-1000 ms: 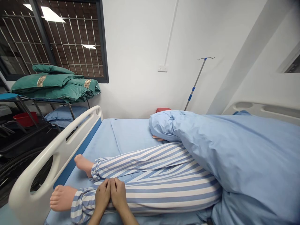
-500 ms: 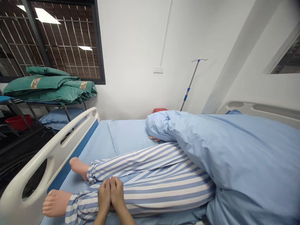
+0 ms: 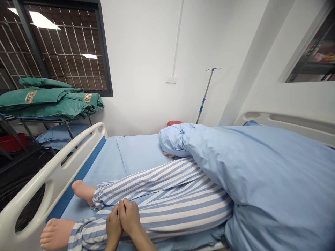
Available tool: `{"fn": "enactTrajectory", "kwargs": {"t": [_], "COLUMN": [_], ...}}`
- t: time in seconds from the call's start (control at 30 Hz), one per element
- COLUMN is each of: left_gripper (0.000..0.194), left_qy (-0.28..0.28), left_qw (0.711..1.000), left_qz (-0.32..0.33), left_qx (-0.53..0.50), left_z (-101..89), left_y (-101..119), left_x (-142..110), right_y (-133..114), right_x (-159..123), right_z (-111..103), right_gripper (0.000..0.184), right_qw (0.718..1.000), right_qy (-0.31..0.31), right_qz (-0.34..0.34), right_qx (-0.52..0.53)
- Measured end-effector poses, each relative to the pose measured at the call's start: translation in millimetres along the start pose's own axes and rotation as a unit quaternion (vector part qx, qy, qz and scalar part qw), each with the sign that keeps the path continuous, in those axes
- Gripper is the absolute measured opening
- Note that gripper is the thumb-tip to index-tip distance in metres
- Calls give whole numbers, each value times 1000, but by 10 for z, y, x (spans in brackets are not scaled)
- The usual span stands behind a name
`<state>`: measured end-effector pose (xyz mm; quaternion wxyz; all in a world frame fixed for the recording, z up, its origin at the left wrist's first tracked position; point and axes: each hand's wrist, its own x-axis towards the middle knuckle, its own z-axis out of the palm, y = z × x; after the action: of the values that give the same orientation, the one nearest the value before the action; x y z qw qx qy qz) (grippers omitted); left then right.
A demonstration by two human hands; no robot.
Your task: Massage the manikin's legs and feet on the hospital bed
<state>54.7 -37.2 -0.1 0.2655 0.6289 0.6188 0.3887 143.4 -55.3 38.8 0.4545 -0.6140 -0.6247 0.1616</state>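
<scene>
My left hand and my right hand are pressed together with closed fingers, resting against the lower legs of a figure lying on the bed. The figure wears blue-and-white striped pyjama trousers, and its bare near foot and far foot lie by the bed rail. A light blue duvet covers its upper body and hides the head. A pale hand of the figure pokes out from under the duvet's edge.
A white bed side rail runs along the left of the blue mattress. Behind stand an IV pole and a wall socket. Folded green quilts sit on a rack, above a blue pillow and a red basin.
The whole scene has slid left in the picture as my head turned right. My hands stay together on the legs, and the figure has not visibly moved.
</scene>
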Motion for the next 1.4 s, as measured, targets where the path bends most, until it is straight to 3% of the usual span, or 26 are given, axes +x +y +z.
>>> {"fn": "enactTrajectory", "kwargs": {"t": [0.13, 0.27, 0.5, 0.6, 0.73, 0.93, 1.07, 1.23, 1.4], "left_gripper": [32, 33, 34, 37, 34, 31, 32, 31, 31], "left_qy": [10, -16, 22, 45, 52, 20, 21, -27, -33], "left_qw": [1000, 999, 979, 969, 980, 998, 999, 999, 999], "left_qz": [-4, -28, -31, -41, -48, 39, 38, 31, 21], "left_qx": [-7, -24, -200, -238, -186, -39, -24, -25, -15], "left_z": [16, 8, -6, 48, 180, 276, 266, 248, 235], "left_y": [-31, 52, 617, 726, 541, 249, 248, 293, 368], "left_x": [10, 34, -27, -62, -69, -44, -42, -89, -122], "right_y": [101, 160, 245, 292, 315, 281, 259, 212, 258], "right_x": [-81, -131, -28, 2, 5, 10, 22, 22, -16], "right_z": [67, 143, 122, 123, 107, 103, 44, -214, -249], "right_gripper": [38, 36, 35, 36, 33, 33, 38, 37, 40], "right_qw": [999, 996, 970, 957, 951, 952, 974, 999, 999], "right_qy": [10, 34, 60, 65, 80, 100, 93, 35, 29], "right_qz": [31, 52, 99, 116, 132, 135, 117, 36, 45], "right_qx": [24, 62, 212, 256, 268, 256, 172, 1, 1]}}
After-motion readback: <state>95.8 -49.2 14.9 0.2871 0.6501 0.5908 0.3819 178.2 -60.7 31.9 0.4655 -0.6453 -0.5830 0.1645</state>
